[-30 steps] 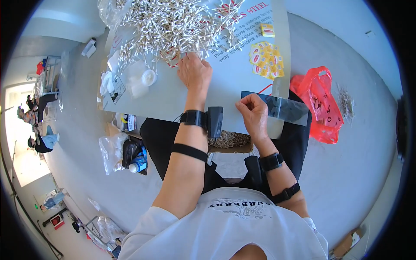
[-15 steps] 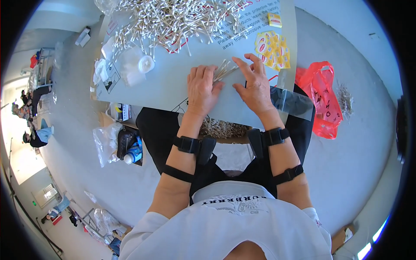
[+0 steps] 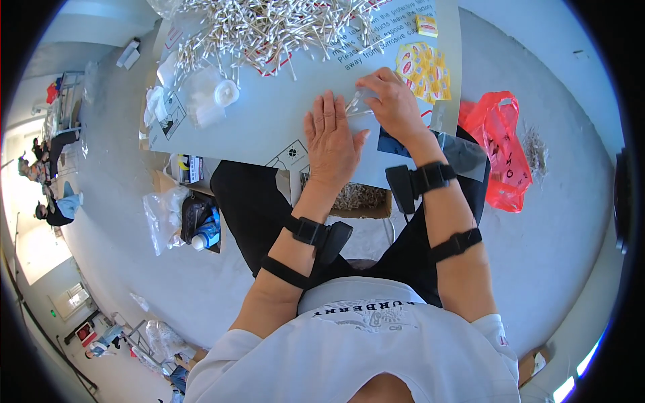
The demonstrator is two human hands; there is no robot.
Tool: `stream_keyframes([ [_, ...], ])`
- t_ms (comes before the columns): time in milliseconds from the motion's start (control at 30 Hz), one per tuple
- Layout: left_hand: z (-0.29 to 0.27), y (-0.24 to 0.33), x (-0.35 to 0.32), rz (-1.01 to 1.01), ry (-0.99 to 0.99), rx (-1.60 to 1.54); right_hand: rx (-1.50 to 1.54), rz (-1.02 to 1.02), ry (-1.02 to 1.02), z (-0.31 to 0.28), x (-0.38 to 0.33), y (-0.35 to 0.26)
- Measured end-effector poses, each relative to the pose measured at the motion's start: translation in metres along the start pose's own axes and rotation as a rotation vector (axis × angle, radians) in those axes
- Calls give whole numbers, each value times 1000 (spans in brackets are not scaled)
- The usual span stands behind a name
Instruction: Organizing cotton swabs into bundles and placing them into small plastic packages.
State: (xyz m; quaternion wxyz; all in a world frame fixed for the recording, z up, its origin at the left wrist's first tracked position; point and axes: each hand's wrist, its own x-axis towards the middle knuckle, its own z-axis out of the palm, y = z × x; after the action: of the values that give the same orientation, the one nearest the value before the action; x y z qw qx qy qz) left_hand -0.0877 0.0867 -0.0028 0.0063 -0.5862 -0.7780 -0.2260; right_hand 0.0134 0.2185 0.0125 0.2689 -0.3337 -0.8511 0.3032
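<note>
A few cotton swabs [image 3: 353,103] lie between my two hands on the grey sheet-covered table [image 3: 262,127]. My left hand [image 3: 333,144] rests flat, fingers stretched forward and thumb out to the side, its fingertips beside the swabs. My right hand [image 3: 395,107] is bent over their right ends, with index finger and thumb curled around them; part of its grip is hidden. Beyond the hands spreads a large heap of loose cotton swabs [image 3: 269,30].
Yellow printed packets [image 3: 423,72] lie fanned out near the right edge, a small yellow box [image 3: 426,25] behind them. A clear plastic container [image 3: 213,101] stands at left. Below the table is a box of swabs [image 3: 359,199]; a red bag [image 3: 500,151] is on the right.
My left hand has moved right and flattened, its fingers now straight. The right hand has shifted slightly forward and curled. The swab bundle between them looks smaller and lies farther right.
</note>
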Motion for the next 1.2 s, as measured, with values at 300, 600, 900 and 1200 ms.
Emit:
stream_keyframes([
  [300, -7, -13, 15, 31, -195, 62, -277, -40, 60, -8, -15, 19],
  [600, -14, -25, 41, -21, -197, -2, 341, 280, -244, -37, -105, -46],
  [900, -20, -16, 8, 23, -298, 56, 352, 362, -162, -22, -101, -37],
  [1200, -7, -67, 30, 16, 124, -450, 312, 408, 152, -11, -70, -32],
])
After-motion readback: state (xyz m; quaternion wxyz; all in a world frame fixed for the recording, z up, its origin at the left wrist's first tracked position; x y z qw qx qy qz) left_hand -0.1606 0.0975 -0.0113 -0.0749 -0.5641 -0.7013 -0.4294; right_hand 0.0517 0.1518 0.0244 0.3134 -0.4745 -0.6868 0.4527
